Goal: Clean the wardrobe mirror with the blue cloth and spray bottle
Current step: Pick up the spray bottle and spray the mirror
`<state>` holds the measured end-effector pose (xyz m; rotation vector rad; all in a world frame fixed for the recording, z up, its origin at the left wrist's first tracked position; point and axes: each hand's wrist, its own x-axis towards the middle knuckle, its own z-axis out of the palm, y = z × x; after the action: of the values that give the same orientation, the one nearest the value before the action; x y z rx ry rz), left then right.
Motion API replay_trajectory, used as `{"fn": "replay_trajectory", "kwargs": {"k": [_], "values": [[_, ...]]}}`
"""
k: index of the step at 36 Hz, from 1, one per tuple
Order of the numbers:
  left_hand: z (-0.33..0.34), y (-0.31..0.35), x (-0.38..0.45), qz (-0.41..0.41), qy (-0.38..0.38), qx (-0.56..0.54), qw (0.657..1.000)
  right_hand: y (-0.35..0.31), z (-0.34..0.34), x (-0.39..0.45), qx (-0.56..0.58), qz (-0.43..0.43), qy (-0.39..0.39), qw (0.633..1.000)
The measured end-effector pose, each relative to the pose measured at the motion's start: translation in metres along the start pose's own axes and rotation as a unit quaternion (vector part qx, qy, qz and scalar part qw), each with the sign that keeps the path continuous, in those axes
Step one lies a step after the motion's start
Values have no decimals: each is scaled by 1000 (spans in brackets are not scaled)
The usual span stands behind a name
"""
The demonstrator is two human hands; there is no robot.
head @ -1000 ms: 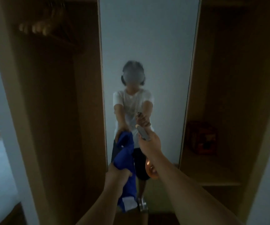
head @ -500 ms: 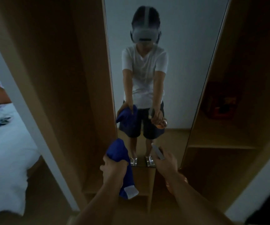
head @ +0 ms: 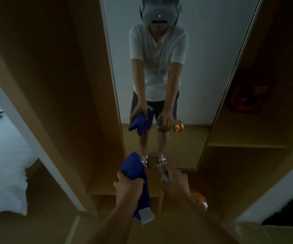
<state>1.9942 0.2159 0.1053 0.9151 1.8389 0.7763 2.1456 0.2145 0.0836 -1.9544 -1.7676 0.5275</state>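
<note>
A tall narrow wardrobe mirror [head: 204, 64] stands straight ahead between wooden panels and reflects me holding both items. My left hand [head: 127, 186] grips a bunched blue cloth [head: 133, 168], whose tail with a white label hangs below the fist. My right hand [head: 176, 182] grips a spray bottle [head: 197, 200] by its neck; the grey nozzle sticks out above the hand and the amber body shows beside the wrist. Both hands are low, just under the mirror's bottom edge and apart from the glass.
Open wardrobe compartments flank the mirror, with a shelf [head: 244, 145] on the right and a dark reddish object [head: 248, 97] above it. A bed with white bedding [head: 3, 155] lies at the left. A low wooden step [head: 107, 191] sits under the mirror.
The view has tilted downward, so the mirror's lower edge and the floor now show. Both hands have dropped lower relative to the mirror, still holding the cloth and the bottle.
</note>
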Motion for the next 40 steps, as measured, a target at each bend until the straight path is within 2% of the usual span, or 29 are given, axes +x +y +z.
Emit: {"fn": "replay_trajectory", "kwargs": {"k": [3,9,14,19,25,29,33,40], "values": [[6,-1,1,-2,6,7,1000,17,-5,-2,-1,48,56,997],[22,-2,0,-7,5,2,1000,54,-23,-11,-14,123,64,990],[37,2,-8,-3,-8,4,1000,67,-36,-13,-9,142,83,986],[45,18,-18,9,-24,0,1000,51,-55,-2,32,111,143,983],[39,49,-29,20,-42,-47,998,9,-115,24,112,69,223,966],[23,90,-42,9,-58,-97,994,-25,-167,40,132,-10,301,944],[4,127,-50,25,-67,-76,995,-58,-221,57,138,-47,366,919],[-3,175,-64,83,-77,-76,991,-114,-283,67,251,-100,397,877]]}}
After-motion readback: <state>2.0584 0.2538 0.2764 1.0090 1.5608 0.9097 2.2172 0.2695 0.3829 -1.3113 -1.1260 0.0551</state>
